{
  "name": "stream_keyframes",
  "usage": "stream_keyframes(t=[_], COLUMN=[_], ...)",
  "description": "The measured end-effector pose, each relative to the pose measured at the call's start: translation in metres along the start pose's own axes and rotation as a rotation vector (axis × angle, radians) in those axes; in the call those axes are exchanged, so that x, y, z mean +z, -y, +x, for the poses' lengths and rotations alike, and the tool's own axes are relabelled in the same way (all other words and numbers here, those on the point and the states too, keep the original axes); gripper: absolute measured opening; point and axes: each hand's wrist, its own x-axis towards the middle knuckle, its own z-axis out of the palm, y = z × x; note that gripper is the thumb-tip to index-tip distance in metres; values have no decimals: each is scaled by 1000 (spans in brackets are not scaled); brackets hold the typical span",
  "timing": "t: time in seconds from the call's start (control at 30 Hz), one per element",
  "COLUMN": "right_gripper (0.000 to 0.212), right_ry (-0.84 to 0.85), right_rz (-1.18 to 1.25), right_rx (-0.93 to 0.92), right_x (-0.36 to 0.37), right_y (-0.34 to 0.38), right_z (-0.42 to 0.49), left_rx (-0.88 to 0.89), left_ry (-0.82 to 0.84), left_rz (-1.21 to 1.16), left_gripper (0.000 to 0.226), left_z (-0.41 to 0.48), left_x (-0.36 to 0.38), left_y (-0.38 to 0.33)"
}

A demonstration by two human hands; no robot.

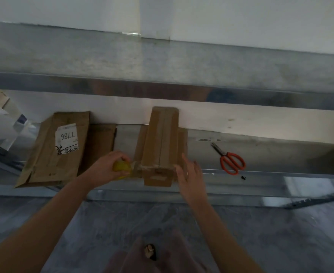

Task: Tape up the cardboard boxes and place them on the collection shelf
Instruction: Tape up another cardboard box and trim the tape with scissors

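Right of our left hand (103, 167), curled round a yellow tape roll (121, 168): long brown cardboard box (161, 142), lengthwise away, flat empty right hand (190, 175) alongside.

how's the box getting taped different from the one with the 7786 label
The middle box stands taller and narrower, taped along its top seam; the labelled box lies lower and wider, bearing a white sticker. The left hand holds a yellow tape roll at the middle box; no hand touches the labelled box. Both are brown cardboard on the metal shelf.
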Motion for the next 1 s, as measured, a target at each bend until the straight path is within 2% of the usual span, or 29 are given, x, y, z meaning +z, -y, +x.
stream_keyframes(t=[0.07,0.13,0.27,0.33,0.43,0.53,0.67,0.77,0.93,1.0], right_gripper=[70,63,66,62,56,51,54,43,35,40], right_ry=[-30,-35,-76,-43,-55,-10,43,29,81,99], right_rz=[-272,-424,-562,-633,-617,-541,-555,-499,-673,-668], right_rx=[-54,-31,-28,-28,-24,75,171,302,415,444], right_x=[-18,-39,-72,-78,-77,-75,-83,-83,-78,-79], right_y=[-30,-67,-127,-145,-159,-168,-165,-161,-133,-114], right_z=[5,15,40,50,65,82,93,99,94,80], left_rx=[-12,-22,-70,-100,-168,-209,-230,-230,-213,-199], left_ry=[5,-21,-78,-82,-81,-74,-109,-116,-106,-87], left_rz=[15,19,-11,-28,-48,-24,-58,-73,-61,-39], left_gripper=[39,39,36,36,36,39,37,38,37,36], left_z=[1,0,-4,-6,-11,-13,-13,-13,-12,-11], left_x=[-1,0,4,5,10,16,20,20,15,10], left_y=[-7,-12,-19,-20,-18,-22,-30,-32,-30,-26])
